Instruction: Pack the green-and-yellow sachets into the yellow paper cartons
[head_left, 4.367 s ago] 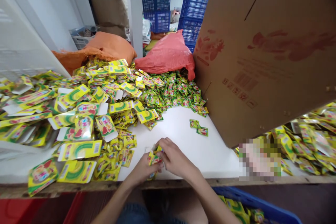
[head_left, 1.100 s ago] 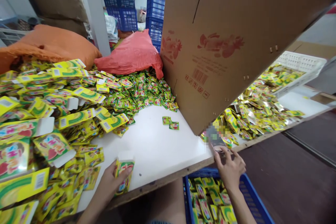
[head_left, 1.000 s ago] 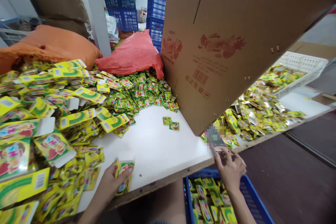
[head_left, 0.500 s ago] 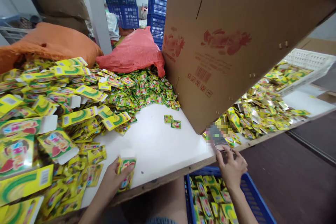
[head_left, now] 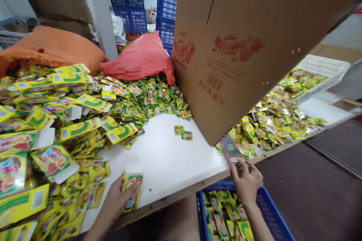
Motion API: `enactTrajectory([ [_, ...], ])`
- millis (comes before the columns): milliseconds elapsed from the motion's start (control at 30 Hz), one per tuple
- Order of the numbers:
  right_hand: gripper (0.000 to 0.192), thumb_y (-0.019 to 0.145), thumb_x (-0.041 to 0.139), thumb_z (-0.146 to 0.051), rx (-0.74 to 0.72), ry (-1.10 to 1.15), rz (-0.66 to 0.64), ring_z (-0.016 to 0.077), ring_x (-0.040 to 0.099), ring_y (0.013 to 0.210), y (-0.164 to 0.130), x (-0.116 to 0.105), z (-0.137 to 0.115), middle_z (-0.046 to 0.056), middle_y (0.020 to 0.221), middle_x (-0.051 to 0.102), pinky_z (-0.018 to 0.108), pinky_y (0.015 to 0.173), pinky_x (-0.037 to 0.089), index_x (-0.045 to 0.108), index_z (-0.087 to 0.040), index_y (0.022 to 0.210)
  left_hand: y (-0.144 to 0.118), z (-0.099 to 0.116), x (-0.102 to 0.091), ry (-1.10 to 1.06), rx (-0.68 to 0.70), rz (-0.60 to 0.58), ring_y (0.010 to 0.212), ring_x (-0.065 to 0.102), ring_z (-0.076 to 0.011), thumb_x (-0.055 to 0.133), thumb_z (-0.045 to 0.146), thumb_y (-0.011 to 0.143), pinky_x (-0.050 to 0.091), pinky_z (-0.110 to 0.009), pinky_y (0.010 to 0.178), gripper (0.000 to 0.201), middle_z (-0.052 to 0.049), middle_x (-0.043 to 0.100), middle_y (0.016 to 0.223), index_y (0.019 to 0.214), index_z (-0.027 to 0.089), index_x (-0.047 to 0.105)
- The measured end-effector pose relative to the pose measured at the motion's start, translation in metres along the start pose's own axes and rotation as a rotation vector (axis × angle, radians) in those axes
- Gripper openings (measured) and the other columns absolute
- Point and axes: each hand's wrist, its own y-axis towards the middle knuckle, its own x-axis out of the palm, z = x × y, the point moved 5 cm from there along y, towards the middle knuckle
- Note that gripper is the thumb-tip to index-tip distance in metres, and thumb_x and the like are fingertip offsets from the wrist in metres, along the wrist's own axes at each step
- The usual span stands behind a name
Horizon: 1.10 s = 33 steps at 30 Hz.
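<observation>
1. The left hand (head_left: 120, 194) lies at the near edge of the white surface (head_left: 169, 158), forearm coming up from the lower left, palm turned inward.
2. Its fingers (head_left: 135, 185) are curled over a small yellow-green carton (head_left: 131, 192), thumb on the near side; the carton stands tilted with its white flap (head_left: 134, 168) open at the top, its lower end at the surface's wooden edge.
3. The right hand (head_left: 246, 182) reaches up from the lower right, wrist above a blue crate (head_left: 268, 211) filled with yellow-green packets.
4. Its fingers (head_left: 236, 166) are extended and loosely spread, not clenched, with the tips touching a blurred flat object (head_left: 230, 148) lying at the surface's edge; whether they grip it cannot be told.
5. That object sits just below the corner of a large tilted cardboard box (head_left: 254, 45).
6. Flat cartons and sachets are heaped to the left (head_left: 56, 120), and two sachets (head_left: 183, 132) lie alone on the bare surface.
7. Orange (head_left: 48, 47) and red sacks (head_left: 141, 58) lie behind the heap.
</observation>
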Motion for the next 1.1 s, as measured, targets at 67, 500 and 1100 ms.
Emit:
enactTrajectory([
  [67,0.042,0.081,0.042,-0.050,0.004,-0.005,0.001,0.0296,0.035,0.108,0.0003,-0.0007,-0.0004,0.012,0.115,0.043,0.042,0.087,0.027,0.060,-0.022,0.105,0.0009,0.0006,0.0000,0.008,-0.004,-0.004,0.070,0.064,-0.0234,0.063,0.052,0.064,0.051,-0.028,0.061,0.047,-0.006,0.071,0.079,0.090,0.013,0.060],
  [500,0.040,0.081,0.044,-0.049,-0.011,-0.008,0.012,0.0306,0.035,0.108,-0.0001,0.0023,0.0027,0.013,0.115,0.044,0.044,0.086,0.029,0.060,-0.022,0.106,0.0011,-0.0007,-0.0001,0.001,-0.013,0.007,0.070,0.065,-0.0226,0.063,0.050,0.063,0.052,-0.026,0.059,0.047,-0.006,0.072,0.079,0.092,0.013,0.060],
  [1100,0.044,0.080,0.041,-0.051,-0.019,0.019,0.019,0.0304,0.037,0.106,-0.0002,0.0023,0.0028,0.013,0.114,0.045,0.044,0.086,0.028,0.060,-0.020,0.105,0.0012,-0.0016,-0.0010,-0.037,0.001,0.010,0.074,0.066,-0.0244,0.064,0.049,0.063,0.052,-0.029,0.064,0.048,-0.006,0.072,0.081,0.093,0.012,0.061],
])
